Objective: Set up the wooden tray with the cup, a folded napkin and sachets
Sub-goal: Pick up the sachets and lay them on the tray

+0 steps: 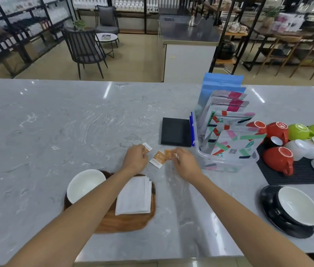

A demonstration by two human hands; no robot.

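Both hands are out over the grey tabletop (56,122), beyond the wooden tray (129,220): the left hand (136,159) pinches one orange sachet (146,149), the right hand (185,163) grips another sachet (168,154). A third sachet (158,159) lies flat between them. On the tray sit the white cup (86,185) at left and the folded napkin (134,195) beside it.

Two bare forearms in view, no sleeves showing up to frame edge. Left hand (135,160) and right hand (186,163) bare: no gloves. No watch, bands or rings visible.
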